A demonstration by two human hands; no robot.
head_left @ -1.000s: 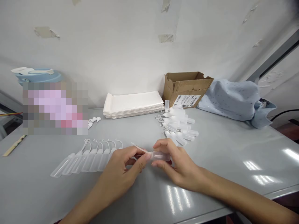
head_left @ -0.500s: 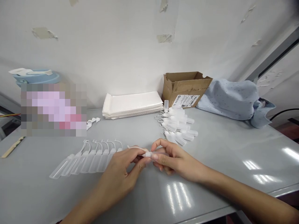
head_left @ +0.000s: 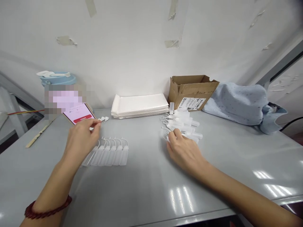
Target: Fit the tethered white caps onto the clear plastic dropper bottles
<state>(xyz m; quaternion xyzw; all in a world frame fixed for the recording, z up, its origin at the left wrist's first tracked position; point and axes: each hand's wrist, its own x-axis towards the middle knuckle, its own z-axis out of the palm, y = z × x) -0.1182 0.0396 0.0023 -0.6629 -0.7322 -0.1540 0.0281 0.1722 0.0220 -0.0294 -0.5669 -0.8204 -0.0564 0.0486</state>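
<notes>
My left hand (head_left: pixel 82 137) hangs over the left end of a row of translucent squeeze bottles (head_left: pixel 113 157) with thin bent tubes on their white caps. Its thumb and fingers are pinched together beside small white caps (head_left: pixel 104 119); anything between the fingertips is too small to make out. On the right, my right hand (head_left: pixel 183 149) reaches with curled fingers onto the near edge of a pile of similar translucent bottles (head_left: pixel 182 121). Its fingertips are hidden behind the hand, so what they grip cannot be made out.
Behind the row lies a phone (head_left: pixel 79 113) with a lit screen, partly blurred out. A stack of white envelopes (head_left: pixel 142 105) and an open cardboard box (head_left: pixel 193 91) stand along the wall. Blue cloth (head_left: pixel 236 104) lies right; a thin stick (head_left: pixel 39 137) lies left.
My hands have parted from the bottle they held together at the middle. The left has moved left to the small caps, the right to the pile. The view has shifted left.
</notes>
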